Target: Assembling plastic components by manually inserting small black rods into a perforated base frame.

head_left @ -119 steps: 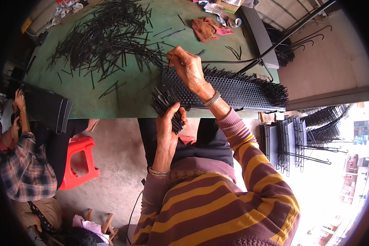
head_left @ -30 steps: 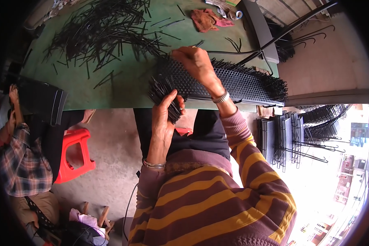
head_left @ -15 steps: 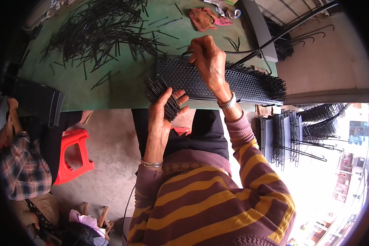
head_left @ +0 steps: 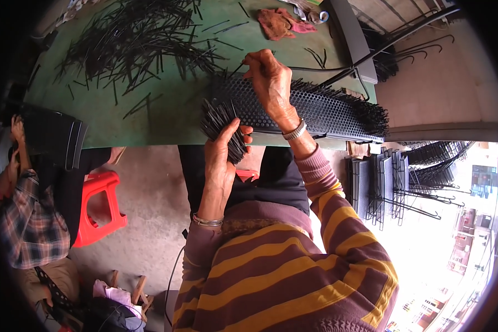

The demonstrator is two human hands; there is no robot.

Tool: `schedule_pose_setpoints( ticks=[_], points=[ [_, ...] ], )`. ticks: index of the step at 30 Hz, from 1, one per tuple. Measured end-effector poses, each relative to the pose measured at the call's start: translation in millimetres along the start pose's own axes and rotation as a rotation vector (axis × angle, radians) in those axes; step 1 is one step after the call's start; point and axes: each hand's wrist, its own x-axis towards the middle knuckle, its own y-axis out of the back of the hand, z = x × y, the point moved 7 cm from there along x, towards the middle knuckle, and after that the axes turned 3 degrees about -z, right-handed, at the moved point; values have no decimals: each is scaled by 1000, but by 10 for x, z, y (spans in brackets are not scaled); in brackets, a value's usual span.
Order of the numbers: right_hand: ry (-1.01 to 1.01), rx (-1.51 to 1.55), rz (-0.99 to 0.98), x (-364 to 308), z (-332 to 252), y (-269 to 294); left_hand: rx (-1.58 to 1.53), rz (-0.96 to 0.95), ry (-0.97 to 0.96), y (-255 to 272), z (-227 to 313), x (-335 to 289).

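Note:
My left hand (head_left: 220, 166) is closed around a bundle of thin black strips (head_left: 218, 123), held just in front of the table's near edge. My right hand (head_left: 271, 83) is above the left part of a long black perforated panel (head_left: 315, 113), thumb and fingers pinched together. A thin black strip seems to stick out to the left of those fingertips; the fingers partly hide it. The panel lies along the near edge of the green table (head_left: 166, 124). Many short black strips (head_left: 371, 116) stand up in its holes at the right end and along its far side.
A large loose pile of black strips (head_left: 127, 50) covers the table's far left. A reddish rag (head_left: 279, 23) lies at the back. To the left are a red stool (head_left: 99, 207) and a person in a plaid shirt (head_left: 36, 221). Black wire racks (head_left: 382, 182) stand at the right.
My right hand has shifted left over the panel, and a strip now shows at its fingertips. My left hand has moved slightly right with the bundle, its fingers more curled.

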Motion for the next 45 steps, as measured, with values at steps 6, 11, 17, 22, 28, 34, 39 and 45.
schedule_pose_setpoints(
  ticks=[6, 11, 17, 22, 28, 34, 39, 45],
  points=[
    [-61, 89, -17, -28, -16, 64, -7, 8, -15, 15, 24, -33],
    [49, -38, -152, -59, 24, -58, -40, -20, -4, 74, -28, 15],
    [171, -398, -86, 11, -49, -120, 12, 16, -12, 43, -22, 19],
    [318, -661, -116, 23, -78, -243, 48, 22, -44, -16, 27, -30],
    [-282, 199, -674, -287, -244, -74, 92, -12, -74, -22, 51, -41],
    [-262, 163, -516, -257, -165, 115, 7, -27, -19, 1, -48, 36],
    [126, -133, -5, 27, -174, 253, -133, -59, 48, -40, -104, 33],
    [176, -190, 17, 76, -3, 29, -86, -9, 62, 4, -103, 23]
  ],
)
